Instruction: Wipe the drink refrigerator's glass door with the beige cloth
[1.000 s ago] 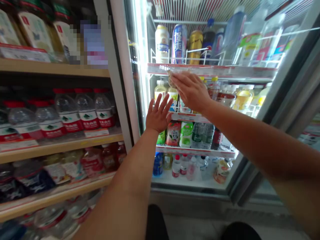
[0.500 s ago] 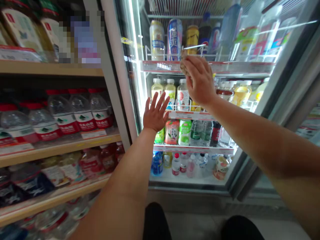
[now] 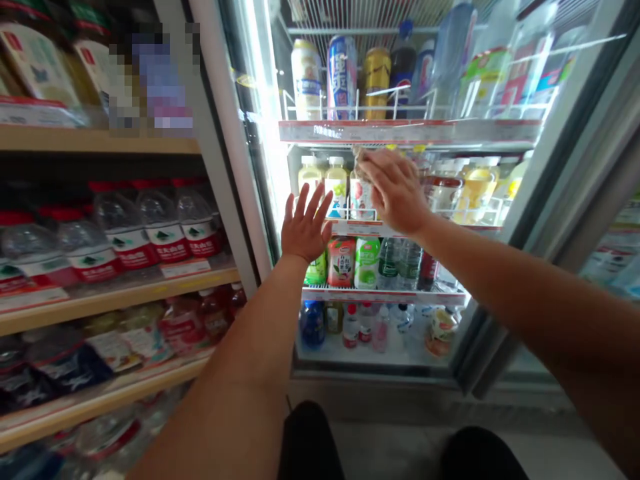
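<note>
A lit drinks fridge with a glass door stands in front of me. My left hand is held flat toward the glass at the left, fingers spread, with nothing in it. To the right and a little higher, my right hand is closed over a crumpled brownish cloth. Only an edge of the cloth shows past the fingertips; the palm hides the rest. Behind this hand are the capped juice bottles of the second shelf, partly covered by it.
Cans and tall bottles fill the fridge's top shelf, with more bottles lower down. On the left, wooden shelves hold red-capped water bottles. A grey door frame runs along the right. My knees show at the bottom.
My right hand has moved down with the cloth, from the top shelf's front edge to the second-shelf bottles. My left hand keeps its spread pose. The view has shifted slightly.
</note>
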Demonstrator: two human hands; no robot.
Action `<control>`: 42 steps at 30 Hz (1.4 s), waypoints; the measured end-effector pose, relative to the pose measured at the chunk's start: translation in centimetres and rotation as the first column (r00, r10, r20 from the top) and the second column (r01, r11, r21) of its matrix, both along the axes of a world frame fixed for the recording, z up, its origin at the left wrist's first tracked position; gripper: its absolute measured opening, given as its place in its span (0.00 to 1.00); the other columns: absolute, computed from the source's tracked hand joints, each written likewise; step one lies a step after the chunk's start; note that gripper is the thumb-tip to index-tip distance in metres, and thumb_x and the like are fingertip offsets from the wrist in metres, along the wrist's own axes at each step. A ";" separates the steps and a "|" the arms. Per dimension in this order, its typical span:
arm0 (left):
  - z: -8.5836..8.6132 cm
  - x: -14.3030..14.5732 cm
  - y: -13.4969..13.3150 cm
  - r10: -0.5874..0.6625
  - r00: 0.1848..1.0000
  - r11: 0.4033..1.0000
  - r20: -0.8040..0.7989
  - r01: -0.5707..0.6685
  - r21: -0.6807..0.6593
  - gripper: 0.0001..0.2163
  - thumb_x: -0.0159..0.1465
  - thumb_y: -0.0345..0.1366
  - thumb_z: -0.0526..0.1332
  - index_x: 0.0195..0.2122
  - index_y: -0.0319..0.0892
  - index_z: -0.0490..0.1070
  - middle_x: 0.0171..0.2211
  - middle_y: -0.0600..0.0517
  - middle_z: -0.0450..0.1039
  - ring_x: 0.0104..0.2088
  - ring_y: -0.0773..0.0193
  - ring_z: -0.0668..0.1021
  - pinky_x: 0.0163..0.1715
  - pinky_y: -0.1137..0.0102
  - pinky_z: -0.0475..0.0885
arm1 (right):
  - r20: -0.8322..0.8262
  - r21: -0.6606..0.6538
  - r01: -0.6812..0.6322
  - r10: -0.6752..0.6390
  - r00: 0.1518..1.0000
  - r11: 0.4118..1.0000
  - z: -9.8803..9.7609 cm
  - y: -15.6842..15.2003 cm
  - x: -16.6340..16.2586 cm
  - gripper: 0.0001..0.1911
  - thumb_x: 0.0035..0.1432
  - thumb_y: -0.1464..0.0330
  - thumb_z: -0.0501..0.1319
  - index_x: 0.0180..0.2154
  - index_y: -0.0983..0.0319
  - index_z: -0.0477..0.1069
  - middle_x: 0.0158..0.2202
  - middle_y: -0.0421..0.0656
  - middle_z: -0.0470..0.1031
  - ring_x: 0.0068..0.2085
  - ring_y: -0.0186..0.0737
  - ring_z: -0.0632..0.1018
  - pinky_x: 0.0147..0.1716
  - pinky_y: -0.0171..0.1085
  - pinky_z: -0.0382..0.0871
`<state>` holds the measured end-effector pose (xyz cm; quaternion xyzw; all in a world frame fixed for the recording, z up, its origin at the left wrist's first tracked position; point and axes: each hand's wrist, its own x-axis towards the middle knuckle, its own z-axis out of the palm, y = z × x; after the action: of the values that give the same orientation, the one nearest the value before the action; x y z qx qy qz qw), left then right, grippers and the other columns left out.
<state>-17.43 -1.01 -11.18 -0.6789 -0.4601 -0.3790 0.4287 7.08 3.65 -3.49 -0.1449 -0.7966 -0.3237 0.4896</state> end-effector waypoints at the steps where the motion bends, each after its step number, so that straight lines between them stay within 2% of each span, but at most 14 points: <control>1: 0.0 0.0 -0.1 0.002 1.000 1.000 0.002 -0.002 -0.005 0.28 0.73 0.42 0.50 0.73 0.45 0.55 0.74 0.50 0.51 0.76 0.54 0.46 0.75 0.52 0.36 | 0.073 -0.008 -0.011 0.012 0.997 1.000 -0.5 -0.1 0.1 0.27 0.68 0.72 0.51 0.66 0.55 0.64 0.67 0.44 0.70 0.68 0.52 0.67 0.70 0.54 0.57; 4: 0.0 0.1 -0.1 0.001 1.000 1.000 0.019 -0.001 -0.025 0.28 0.73 0.41 0.51 0.74 0.46 0.55 0.74 0.51 0.51 0.76 0.54 0.45 0.75 0.52 0.35 | 0.181 -0.036 -0.029 0.035 0.983 0.999 -0.8 -0.2 0.5 0.27 0.69 0.71 0.51 0.67 0.51 0.63 0.66 0.41 0.71 0.68 0.51 0.68 0.70 0.55 0.58; 8: 0.1 0.0 0.0 0.002 1.000 0.999 0.031 -0.001 -0.032 0.28 0.72 0.41 0.52 0.73 0.46 0.56 0.74 0.51 0.52 0.76 0.55 0.45 0.75 0.52 0.35 | -0.065 -0.051 0.005 -0.008 0.998 0.999 0.6 0.2 1.6 0.29 0.69 0.71 0.50 0.69 0.53 0.61 0.68 0.43 0.67 0.70 0.55 0.64 0.70 0.59 0.55; 10: 0.1 0.0 0.0 -0.001 0.999 0.999 0.033 0.002 -0.036 0.28 0.72 0.42 0.52 0.73 0.46 0.56 0.74 0.51 0.52 0.76 0.55 0.45 0.75 0.52 0.35 | -0.134 -0.051 0.026 -0.033 0.990 0.998 0.2 0.3 2.0 0.29 0.69 0.71 0.50 0.69 0.54 0.61 0.69 0.44 0.66 0.70 0.55 0.64 0.70 0.59 0.56; 14: 0.1 0.0 0.0 -0.009 0.999 0.999 0.040 0.010 -0.044 0.28 0.72 0.42 0.51 0.73 0.46 0.56 0.74 0.51 0.51 0.76 0.55 0.44 0.75 0.52 0.35 | 0.093 -0.037 0.030 -0.026 0.995 0.999 -2.4 -0.1 2.1 0.28 0.70 0.71 0.51 0.68 0.51 0.63 0.67 0.41 0.69 0.69 0.51 0.67 0.70 0.55 0.59; 17: 0.1 0.0 0.0 -0.009 0.999 0.999 0.041 0.011 -0.045 0.28 0.72 0.43 0.51 0.73 0.46 0.55 0.74 0.51 0.51 0.76 0.55 0.43 0.75 0.51 0.34 | 0.182 -0.054 0.000 0.010 0.983 0.999 -2.5 -0.2 2.7 0.28 0.70 0.71 0.51 0.68 0.49 0.62 0.67 0.40 0.69 0.69 0.49 0.67 0.70 0.53 0.59; 21: 0.1 -0.1 0.1 -0.018 0.999 0.999 0.047 0.020 -0.051 0.29 0.72 0.42 0.51 0.74 0.47 0.54 0.75 0.52 0.49 0.76 0.54 0.42 0.75 0.50 0.34 | -0.068 -0.088 0.030 -0.036 0.997 0.996 -0.9 0.3 4.1 0.30 0.69 0.72 0.50 0.69 0.51 0.59 0.68 0.43 0.66 0.70 0.56 0.64 0.70 0.60 0.56; 23: 0.1 -0.2 0.2 -0.023 0.999 0.999 0.043 0.025 -0.044 0.29 0.72 0.42 0.52 0.74 0.48 0.53 0.75 0.52 0.49 0.76 0.54 0.43 0.75 0.50 0.34 | -0.132 -0.085 0.038 -0.050 0.990 0.996 -1.3 0.4 4.7 0.30 0.69 0.72 0.50 0.70 0.52 0.59 0.68 0.44 0.66 0.70 0.57 0.63 0.70 0.61 0.56; 27: 0.0 -0.3 0.4 -0.027 0.999 1.000 0.027 0.028 -0.015 0.29 0.72 0.42 0.52 0.74 0.48 0.53 0.75 0.51 0.50 0.76 0.54 0.43 0.75 0.50 0.34 | 0.058 -0.037 0.022 -0.020 0.998 0.999 -3.7 0.3 5.4 0.29 0.69 0.72 0.51 0.68 0.49 0.61 0.66 0.42 0.70 0.68 0.52 0.67 0.69 0.56 0.60; 29: -0.1 -0.4 0.4 -0.026 1.000 1.000 0.016 0.026 0.003 0.29 0.72 0.42 0.52 0.75 0.48 0.52 0.75 0.51 0.50 0.76 0.55 0.43 0.75 0.51 0.35 | 0.138 -0.040 0.026 -0.020 0.990 0.999 -4.0 0.5 5.9 0.29 0.69 0.72 0.52 0.67 0.48 0.62 0.66 0.40 0.70 0.68 0.50 0.68 0.69 0.54 0.61; 35: -0.1 -0.5 0.4 -0.031 0.999 0.999 0.011 0.031 0.024 0.30 0.73 0.42 0.52 0.75 0.49 0.51 0.75 0.52 0.49 0.76 0.54 0.44 0.75 0.50 0.36 | -0.200 -0.040 0.079 -0.085 0.976 0.996 -3.3 1.1 8.0 0.30 0.68 0.73 0.51 0.69 0.53 0.60 0.67 0.46 0.67 0.69 0.56 0.65 0.69 0.62 0.60; 37: -0.1 -0.5 0.4 -0.034 0.999 0.999 0.004 0.033 0.025 0.30 0.73 0.42 0.52 0.75 0.49 0.51 0.75 0.51 0.49 0.76 0.54 0.44 0.75 0.50 0.36 | -0.146 -0.026 0.079 -0.082 0.986 0.996 -4.4 1.0 8.3 0.30 0.68 0.73 0.52 0.69 0.51 0.60 0.66 0.45 0.69 0.69 0.55 0.67 0.68 0.61 0.62; 40: -0.1 -0.6 0.5 -0.046 0.999 0.999 0.010 0.046 0.018 0.29 0.73 0.43 0.52 0.75 0.49 0.51 0.75 0.51 0.49 0.76 0.54 0.44 0.75 0.49 0.35 | 0.082 -0.013 0.057 -0.056 0.995 0.998 -6.0 0.7 8.8 0.30 0.68 0.73 0.54 0.68 0.48 0.61 0.64 0.42 0.72 0.67 0.51 0.70 0.67 0.56 0.65; 42: -0.1 -0.6 0.5 -0.051 0.999 0.998 0.011 0.050 0.025 0.29 0.73 0.42 0.52 0.75 0.49 0.50 0.75 0.52 0.49 0.76 0.54 0.44 0.75 0.49 0.35 | 0.101 0.000 0.048 -0.048 0.994 0.999 -6.1 0.8 9.4 0.30 0.68 0.74 0.55 0.68 0.49 0.62 0.64 0.43 0.73 0.67 0.50 0.71 0.67 0.56 0.66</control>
<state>-18.02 -0.50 -11.31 -0.6828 -0.4406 -0.3994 0.4244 16.46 4.43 -9.57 -0.1481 -0.8170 -0.3414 0.4406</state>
